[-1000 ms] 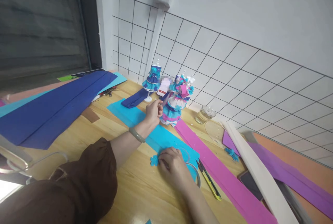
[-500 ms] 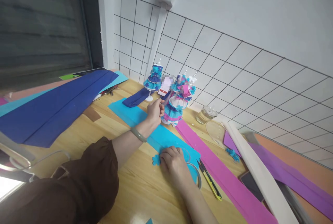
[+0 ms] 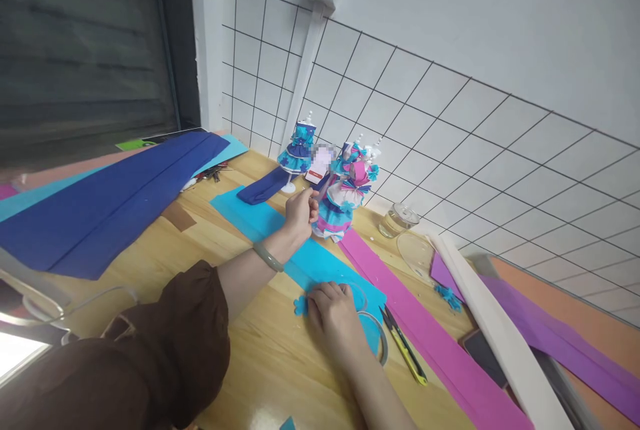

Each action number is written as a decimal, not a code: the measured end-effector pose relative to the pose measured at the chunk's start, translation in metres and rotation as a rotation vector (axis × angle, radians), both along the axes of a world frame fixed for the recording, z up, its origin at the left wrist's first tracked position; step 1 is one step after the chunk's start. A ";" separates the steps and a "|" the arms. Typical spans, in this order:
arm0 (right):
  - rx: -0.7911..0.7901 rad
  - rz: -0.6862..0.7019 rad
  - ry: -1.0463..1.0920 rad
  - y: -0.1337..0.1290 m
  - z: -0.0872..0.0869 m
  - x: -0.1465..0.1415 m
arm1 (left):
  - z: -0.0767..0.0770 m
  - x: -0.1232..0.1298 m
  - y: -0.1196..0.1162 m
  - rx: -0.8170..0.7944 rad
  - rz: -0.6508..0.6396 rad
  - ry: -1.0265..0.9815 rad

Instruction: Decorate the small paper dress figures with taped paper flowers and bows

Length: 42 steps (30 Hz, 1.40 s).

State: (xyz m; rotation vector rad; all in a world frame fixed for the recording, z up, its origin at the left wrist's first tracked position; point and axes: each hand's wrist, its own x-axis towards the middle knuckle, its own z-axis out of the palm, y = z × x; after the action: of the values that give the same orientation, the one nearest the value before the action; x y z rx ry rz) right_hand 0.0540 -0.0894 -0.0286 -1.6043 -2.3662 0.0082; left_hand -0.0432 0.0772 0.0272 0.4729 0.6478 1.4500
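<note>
My left hand (image 3: 300,214) reaches out over the blue crepe paper strip (image 3: 253,215) with its fingers curled in. Whatever those fingers may pinch is hidden. Just beyond it stands a phone (image 3: 320,167), beside a doll-size dress (image 3: 340,207) of blue, pink and white paper. My right hand (image 3: 334,313) rests low on the near end of the strip, its fingers bunched downward. A small blue flower cut-out (image 3: 300,305) sticks out from under its thumb side. Next to that hand are a roll of tape (image 3: 384,343) and yellow-handled thread snips (image 3: 405,348).
A second small dress (image 3: 299,147) stands on a white stand at the back. Right of it are a glass jar (image 3: 399,220), a pink strip (image 3: 430,330), a white roll (image 3: 500,333) and purple paper (image 3: 565,337). Dark blue paper (image 3: 110,203) lies left; a wire grid (image 3: 430,110) backs the table.
The view has shifted very slightly. Both hands keep nearly the same place and pose, and the objects around them have not moved.
</note>
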 end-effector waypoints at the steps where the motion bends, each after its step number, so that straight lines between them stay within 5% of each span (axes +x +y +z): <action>1: -0.016 0.000 0.027 0.000 0.001 0.001 | 0.000 0.000 0.000 0.000 -0.001 -0.001; 16: -0.187 -0.127 0.544 0.005 0.006 0.019 | -0.001 0.000 0.001 0.022 0.009 0.036; 24: -0.299 -0.384 1.441 0.010 0.009 0.032 | 0.020 0.002 -0.021 0.247 0.030 0.213; 27: -0.333 -0.387 1.672 0.012 0.015 0.038 | 0.033 0.006 -0.042 0.444 -0.140 0.353; 32: -0.332 -0.358 1.849 0.014 0.022 0.047 | 0.031 0.009 -0.061 0.785 -0.509 0.929; 42: -0.259 -0.379 1.885 0.016 0.022 0.053 | 0.010 0.013 -0.048 0.806 -0.706 1.005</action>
State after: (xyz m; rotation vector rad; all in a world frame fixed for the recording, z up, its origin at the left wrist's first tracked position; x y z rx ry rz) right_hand 0.1068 -0.0739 -0.0065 -1.0330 -0.5860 1.1564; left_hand -0.0305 0.0287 0.0373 1.9183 0.5294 0.6539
